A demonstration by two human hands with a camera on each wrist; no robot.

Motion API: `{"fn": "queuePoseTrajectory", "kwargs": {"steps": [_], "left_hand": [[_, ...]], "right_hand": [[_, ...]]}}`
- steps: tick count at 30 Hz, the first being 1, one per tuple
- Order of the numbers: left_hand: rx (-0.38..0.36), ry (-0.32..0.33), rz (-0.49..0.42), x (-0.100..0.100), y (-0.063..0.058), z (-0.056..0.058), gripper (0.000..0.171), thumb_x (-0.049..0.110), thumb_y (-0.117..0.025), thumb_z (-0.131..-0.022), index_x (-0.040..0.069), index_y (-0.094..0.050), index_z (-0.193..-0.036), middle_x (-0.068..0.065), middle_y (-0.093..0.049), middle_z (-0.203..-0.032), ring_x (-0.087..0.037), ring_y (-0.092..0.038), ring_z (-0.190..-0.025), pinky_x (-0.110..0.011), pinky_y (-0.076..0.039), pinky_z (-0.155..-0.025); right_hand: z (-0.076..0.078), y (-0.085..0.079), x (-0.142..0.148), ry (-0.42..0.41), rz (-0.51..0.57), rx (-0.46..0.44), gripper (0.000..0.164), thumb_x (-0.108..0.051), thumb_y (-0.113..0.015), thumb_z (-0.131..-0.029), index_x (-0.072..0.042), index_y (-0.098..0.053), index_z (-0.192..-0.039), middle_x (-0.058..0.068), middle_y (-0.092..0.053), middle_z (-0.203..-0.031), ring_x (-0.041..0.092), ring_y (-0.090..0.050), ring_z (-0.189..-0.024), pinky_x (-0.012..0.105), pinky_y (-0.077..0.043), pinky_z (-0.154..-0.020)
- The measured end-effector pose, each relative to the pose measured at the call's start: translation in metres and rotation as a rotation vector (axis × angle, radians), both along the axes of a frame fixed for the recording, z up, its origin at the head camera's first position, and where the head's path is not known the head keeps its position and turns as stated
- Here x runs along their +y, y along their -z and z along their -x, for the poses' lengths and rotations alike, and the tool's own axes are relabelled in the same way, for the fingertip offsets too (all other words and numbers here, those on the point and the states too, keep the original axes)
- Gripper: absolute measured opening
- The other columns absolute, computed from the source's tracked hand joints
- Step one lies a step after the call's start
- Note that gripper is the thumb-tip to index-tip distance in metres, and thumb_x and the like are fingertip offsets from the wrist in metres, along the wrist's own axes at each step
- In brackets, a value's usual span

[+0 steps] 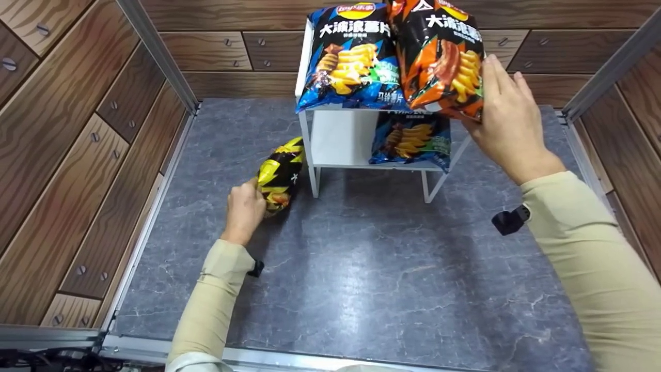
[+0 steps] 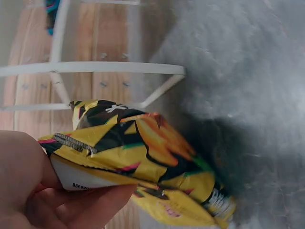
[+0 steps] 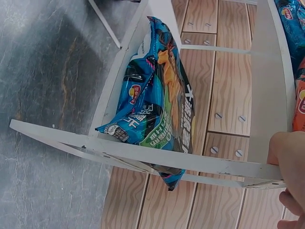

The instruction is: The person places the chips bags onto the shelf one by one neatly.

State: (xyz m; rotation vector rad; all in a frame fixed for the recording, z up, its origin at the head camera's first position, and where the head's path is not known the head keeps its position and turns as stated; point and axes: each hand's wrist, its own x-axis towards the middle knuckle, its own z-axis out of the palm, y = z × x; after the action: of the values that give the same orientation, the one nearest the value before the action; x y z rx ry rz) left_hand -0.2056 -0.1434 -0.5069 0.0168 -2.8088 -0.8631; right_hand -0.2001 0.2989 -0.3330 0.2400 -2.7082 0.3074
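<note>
My left hand (image 1: 245, 209) pinches the edge of a yellow and black chip bag (image 1: 281, 175), tilted beside the white shelf's left legs. In the left wrist view, thumb and fingers grip the bag's seam (image 2: 71, 143). My right hand (image 1: 511, 116) lies with fairly straight fingers against the right side of an orange and black chip bag (image 1: 439, 67) on the shelf top. In the right wrist view, that hand (image 3: 290, 167) is at the shelf's upper edge, mostly cut off. A blue chip bag (image 1: 351, 62) lies left of the orange one. Another blue bag (image 3: 157, 95) rests on the lower tier.
The white two-tier shelf (image 1: 341, 137) stands on a grey marbled floor (image 1: 330, 268). Wood-patterned panels (image 1: 211, 49) edge the space at the back and sides. Metal rails (image 1: 155, 206) run along the floor's borders, with dark cables (image 1: 51, 359) at the front left.
</note>
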Motion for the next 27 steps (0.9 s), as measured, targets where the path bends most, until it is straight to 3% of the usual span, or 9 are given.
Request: {"fn": "queuePoseTrajectory", "kwargs": {"steps": [7, 10, 12, 16, 20, 23, 27], "left_hand": [[-0.114, -0.022, -0.213, -0.013, -0.007, 0.002, 0.028, 0.007, -0.053, -0.093, -0.002, -0.073, -0.112, -0.022, -0.073, -0.104, -0.036, -0.067, -0.095, -0.048, -0.052, -0.084], [-0.163, -0.039, -0.283, -0.018, -0.007, 0.002, 0.029, 0.009, -0.054, -0.095, -0.001, -0.072, -0.115, -0.019, -0.073, -0.103, -0.029, -0.064, -0.094, -0.037, -0.051, -0.083], [-0.205, -0.040, -0.376, -0.020, -0.006, 0.002, 0.030, 0.010, -0.053, -0.097, -0.002, -0.070, -0.119, -0.021, -0.072, -0.105, -0.025, -0.065, -0.091, -0.033, -0.055, -0.080], [-0.316, -0.029, -0.672, -0.024, 0.001, 0.000, 0.034, 0.008, -0.047, -0.101, -0.008, -0.062, -0.127, -0.024, -0.066, -0.111, -0.017, -0.068, -0.083, -0.034, -0.062, -0.077], [-0.406, -0.053, -0.954, -0.027, 0.013, -0.004, 0.036, 0.007, -0.040, -0.104, -0.010, -0.055, -0.132, -0.017, -0.062, -0.112, -0.011, -0.068, -0.081, -0.037, -0.062, -0.079], [-0.434, -0.072, -1.075, -0.031, 0.024, -0.006, 0.037, 0.005, -0.038, -0.104, -0.011, -0.051, -0.135, -0.014, -0.062, -0.112, -0.011, -0.069, -0.084, -0.034, -0.062, -0.081], [-0.488, -0.065, -1.171, -0.038, 0.039, -0.007, 0.037, 0.002, -0.035, -0.104, -0.012, -0.048, -0.135, -0.013, -0.059, -0.115, -0.014, -0.069, -0.088, -0.033, -0.060, -0.086]], "right_hand": [[0.000, 0.000, -0.001, -0.005, 0.003, 0.005, 0.098, -0.026, -0.079, -0.085, 0.003, -0.018, -0.156, 0.022, -0.022, -0.162, 0.041, -0.030, -0.147, 0.051, -0.014, -0.126], [0.000, 0.001, -0.001, -0.009, 0.009, 0.022, 0.095, -0.024, -0.078, -0.085, 0.003, -0.020, -0.156, 0.022, -0.024, -0.162, 0.040, -0.031, -0.147, 0.052, -0.016, -0.125], [0.000, 0.002, 0.000, -0.015, 0.013, 0.041, 0.093, -0.023, -0.078, -0.085, 0.003, -0.022, -0.155, 0.023, -0.026, -0.161, 0.040, -0.033, -0.146, 0.053, -0.018, -0.125], [0.000, 0.003, -0.001, -0.023, 0.020, 0.060, 0.092, -0.024, -0.079, -0.085, 0.003, -0.024, -0.155, 0.024, -0.029, -0.160, 0.041, -0.034, -0.145, 0.054, -0.019, -0.124], [0.000, 0.003, -0.001, -0.025, 0.023, 0.054, 0.092, -0.028, -0.077, -0.087, 0.004, -0.023, -0.155, 0.025, -0.028, -0.159, 0.040, -0.032, -0.147, 0.054, -0.018, -0.124], [0.000, 0.002, -0.002, -0.021, 0.020, 0.047, 0.091, -0.028, -0.076, -0.088, 0.003, -0.023, -0.155, 0.024, -0.028, -0.160, 0.040, -0.032, -0.147, 0.054, -0.018, -0.124], [0.000, 0.001, -0.001, -0.009, 0.022, 0.031, 0.094, -0.026, -0.078, -0.086, 0.002, -0.021, -0.156, 0.023, -0.025, -0.161, 0.041, -0.032, -0.146, 0.053, -0.016, -0.125]]}}
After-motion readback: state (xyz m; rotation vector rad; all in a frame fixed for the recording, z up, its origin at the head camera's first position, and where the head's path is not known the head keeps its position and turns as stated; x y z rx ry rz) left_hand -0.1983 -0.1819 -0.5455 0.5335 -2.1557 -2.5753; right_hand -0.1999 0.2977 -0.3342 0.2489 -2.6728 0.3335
